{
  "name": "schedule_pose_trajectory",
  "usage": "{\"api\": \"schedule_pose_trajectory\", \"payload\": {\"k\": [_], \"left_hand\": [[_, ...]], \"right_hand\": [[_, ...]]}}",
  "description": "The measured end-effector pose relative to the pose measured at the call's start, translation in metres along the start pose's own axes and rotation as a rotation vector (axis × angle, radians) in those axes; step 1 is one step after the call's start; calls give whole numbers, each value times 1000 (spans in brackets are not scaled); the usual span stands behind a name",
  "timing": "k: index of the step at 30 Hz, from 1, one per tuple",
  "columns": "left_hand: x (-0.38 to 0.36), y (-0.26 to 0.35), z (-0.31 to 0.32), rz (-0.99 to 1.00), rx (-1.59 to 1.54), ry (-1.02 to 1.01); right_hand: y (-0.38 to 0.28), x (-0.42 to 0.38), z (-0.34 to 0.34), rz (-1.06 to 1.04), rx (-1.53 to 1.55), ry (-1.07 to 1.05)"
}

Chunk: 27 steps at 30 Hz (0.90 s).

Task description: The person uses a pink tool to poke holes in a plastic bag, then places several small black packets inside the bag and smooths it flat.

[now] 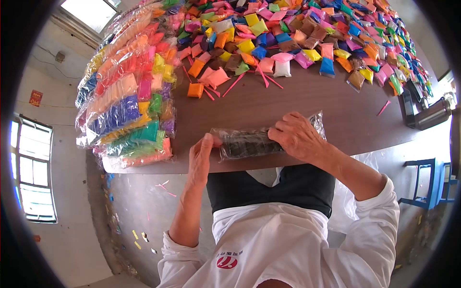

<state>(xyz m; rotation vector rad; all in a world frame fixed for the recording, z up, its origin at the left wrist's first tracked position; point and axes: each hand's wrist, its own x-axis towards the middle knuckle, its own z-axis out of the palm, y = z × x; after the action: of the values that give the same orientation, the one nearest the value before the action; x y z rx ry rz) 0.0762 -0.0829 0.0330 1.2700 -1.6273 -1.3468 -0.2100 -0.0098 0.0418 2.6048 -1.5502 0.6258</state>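
A long clear plastic bag (245,144) with black packets inside lies at the table's front edge, before my body. My left hand (201,153) is at the bag's left end, thumb and fingers touching the plastic there; whether it pinches the film is hard to make out. Over the right part of the bag rests my right hand (297,137), its fingers bent and pressed on the plastic. The bag's loose, crinkled end sticks out beyond the right hand.
Stacked bags of coloured packets (120,110) stand on the left of the brown table (336,108). Loose coloured packets (288,45) are heaped across the back, with pink sticks (234,84) before them. A metal flask (432,115) lies at the right edge.
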Motion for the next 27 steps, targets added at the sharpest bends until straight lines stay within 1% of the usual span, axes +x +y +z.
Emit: {"api": "schedule_pose_trajectory", "payload": {"k": [3, 6, 9, 12, 15, 18, 21, 24, 27], "left_hand": [[-1, 5, 1, -48, 53, -59], [-3, 2, 1, -14, -13, -27], [-9, 5, 1, -108, 111, -17], [-13, -13, 12, 103, 327, 50], [-16, -32, 26, 387, 493, 188], [-14, -50, 38, 531, 591, 357], [-16, -47, 38, 503, 592, 337], [-16, -48, 38, 498, 594, 328], [-16, -47, 40, 522, 601, 354]], "right_hand": [[-1, 0, 1, -14, -17, 12], [-1, 1, -1, -26, -22, 9], [-1, -1, -2, -18, -28, 18], [0, -4, -3, -1, -36, 43], [6, -8, -7, 7, -60, 117], [7, -13, -32, 49, 43, 157], [15, -23, -60, 216, 142, 405], [30, -44, -71, 861, 380, 525], [45, -56, -79, 1127, 714, 369]]}}
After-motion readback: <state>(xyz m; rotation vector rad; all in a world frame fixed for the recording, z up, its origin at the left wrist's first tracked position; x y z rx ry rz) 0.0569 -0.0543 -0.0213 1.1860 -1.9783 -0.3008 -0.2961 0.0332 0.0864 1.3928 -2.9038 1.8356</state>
